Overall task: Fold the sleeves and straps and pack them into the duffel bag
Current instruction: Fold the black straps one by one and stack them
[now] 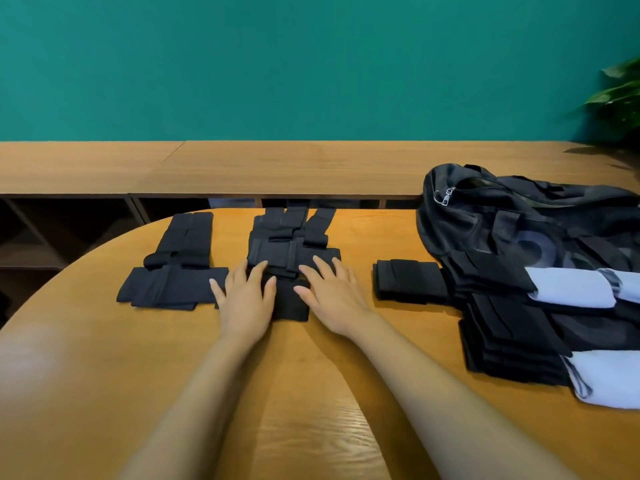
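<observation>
A black strap piece (292, 251) lies in the middle of the wooden table (104, 358), its bands reaching toward the far edge. My left hand (244, 296) rests flat on its left near part, fingers straight. My right hand (330, 296) lies flat on its right near part. A second black strap piece (173, 271) lies to the left. A small folded black sleeve (410, 280) sits to the right. The black duffel bag (502, 216) slumps at the far right, zip pulls showing. Folded black pieces (509, 337) are stacked in front of it.
White folded cloths (571, 289) lie among the black stack at the right edge. Behind the table runs a wooden shelf counter (277, 168) against a teal wall. A green plant (620, 95) stands in the far right corner.
</observation>
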{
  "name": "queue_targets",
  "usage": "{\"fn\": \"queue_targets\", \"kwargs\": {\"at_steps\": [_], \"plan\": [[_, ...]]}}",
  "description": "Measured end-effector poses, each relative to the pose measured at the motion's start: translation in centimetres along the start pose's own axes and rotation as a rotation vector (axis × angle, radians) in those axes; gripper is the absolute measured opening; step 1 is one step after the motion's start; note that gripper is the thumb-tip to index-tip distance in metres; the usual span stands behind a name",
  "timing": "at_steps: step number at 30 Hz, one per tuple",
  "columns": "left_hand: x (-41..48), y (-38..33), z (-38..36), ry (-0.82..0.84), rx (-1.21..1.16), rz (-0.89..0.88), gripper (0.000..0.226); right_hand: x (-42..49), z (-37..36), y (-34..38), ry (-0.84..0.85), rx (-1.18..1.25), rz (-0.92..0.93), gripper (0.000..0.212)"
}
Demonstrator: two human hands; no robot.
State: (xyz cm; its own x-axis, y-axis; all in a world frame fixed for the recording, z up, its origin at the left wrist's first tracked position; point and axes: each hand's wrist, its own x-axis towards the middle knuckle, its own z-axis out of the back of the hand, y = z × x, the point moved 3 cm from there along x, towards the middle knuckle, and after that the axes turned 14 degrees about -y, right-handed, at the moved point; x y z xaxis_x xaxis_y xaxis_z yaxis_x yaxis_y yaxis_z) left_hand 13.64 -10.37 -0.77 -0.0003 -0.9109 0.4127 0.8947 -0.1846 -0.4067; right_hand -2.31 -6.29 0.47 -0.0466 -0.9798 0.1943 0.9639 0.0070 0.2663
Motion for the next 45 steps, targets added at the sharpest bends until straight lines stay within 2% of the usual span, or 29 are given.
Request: {"fn": "queue_targets", "kwargs": {"at_steps": [8, 14, 16, 18, 19, 21, 23, 25, 27, 35, 45], "plan": [[6.5, 0.1, -3.2, 0.297, 0.067, -0.075, 0.046, 4.9, -2.0, 0.3, 0.11, -0.009, -0.026, 0.059], [3.2, 0.1, -2.3, 0.192, 0.091, -0.163, 0.047, 1.8, -1.2, -0.1, 0.111, -0.075, -0.025, 0.065], [1.2, -0.3, -1.2, 0.163, 0.103, -0.22, 0.066, -0.4, -0.4, 0.1, 0.081, -0.089, -0.045, 0.079], [-0.2, -0.7, 0.0, 0.15, 0.085, -0.277, 0.079, -2.1, 0.2, 0.4, 0.044, -0.118, -0.067, 0.108], [-0.3, -0.4, 0.4, 0.141, 0.067, -0.284, 0.079, -2.6, 0.3, 0.4, 0.029, -0.121, -0.084, 0.12], [0.6, 1.0, 1.1, 0.099, 0.068, -0.222, 0.074, -3.2, 0.3, 0.3, -0.002, -0.103, -0.118, 0.129], [2.6, 3.9, 1.5, 0.041, 0.169, -0.083, 0.061, -3.6, 0.4, 0.4, -0.035, -0.09, -0.122, 0.128], [4.1, 7.4, 1.6, 0.117, 0.283, 0.111, 0.057, -3.8, 0.3, 0.8, -0.073, -0.077, -0.107, 0.124], [4.4, 9.4, 1.5, 0.226, 0.304, 0.225, 0.06, -4.0, 0.1, 1.2, -0.081, -0.075, -0.092, 0.121], [0.3, 6.1, 2.7, 0.23, 0.27, 0.167, 0.051, -5.4, -1.2, 1.5, -0.031, -0.103, -0.048, 0.125], [-5.8, 3.5, 4.5, 0.252, 0.28, 0.142, 0.051, -10.0, -1.2, 1.0, -0.013, -0.126, 0.001, 0.119]]}}
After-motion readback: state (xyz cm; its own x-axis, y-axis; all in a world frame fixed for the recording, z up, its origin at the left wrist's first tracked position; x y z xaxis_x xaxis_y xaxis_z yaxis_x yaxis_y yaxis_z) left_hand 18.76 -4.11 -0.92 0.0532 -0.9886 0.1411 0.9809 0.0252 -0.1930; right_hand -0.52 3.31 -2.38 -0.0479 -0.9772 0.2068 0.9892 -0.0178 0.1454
